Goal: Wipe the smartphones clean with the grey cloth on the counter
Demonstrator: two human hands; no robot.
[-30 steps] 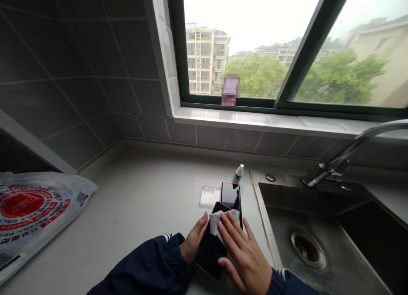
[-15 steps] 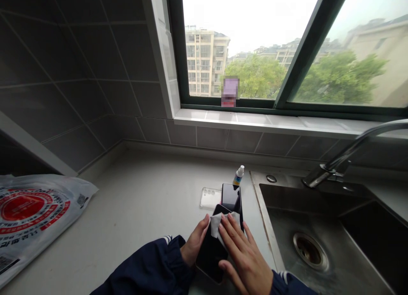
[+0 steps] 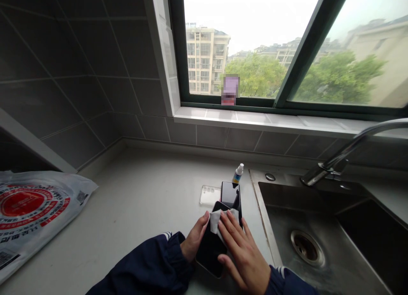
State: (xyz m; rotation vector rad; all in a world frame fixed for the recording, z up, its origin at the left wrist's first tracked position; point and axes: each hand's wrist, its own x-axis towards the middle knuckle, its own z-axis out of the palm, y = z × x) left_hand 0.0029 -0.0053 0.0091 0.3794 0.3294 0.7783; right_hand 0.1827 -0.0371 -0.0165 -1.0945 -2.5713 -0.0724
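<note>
My left hand (image 3: 195,237) grips the left edge of a black smartphone (image 3: 208,252), thumb along its side. Across the upper part of the screen lies a pale cleaning cloth (image 3: 215,221), pressed down by the fingers of my right hand (image 3: 244,248). Those fingers are stretched out together over the cloth, with the thumb lower on the screen. Just beyond, a second dark phone (image 3: 230,193) rests on the counter, partly covered by the held one. Beside it are a clear phone case (image 3: 209,195) and a small white spray bottle (image 3: 238,174), standing upright.
To the right is a steel sink (image 3: 280,218) with a chrome faucet (image 3: 331,163) arching over it. A printed plastic bag (image 3: 35,214) occupies the left of the pale counter (image 3: 140,201). The tiled window sill (image 3: 248,116) runs along the back.
The whole view has shifted very slightly. Both hands, the cloth and the held phone keep nearly the same positions relative to each other.
</note>
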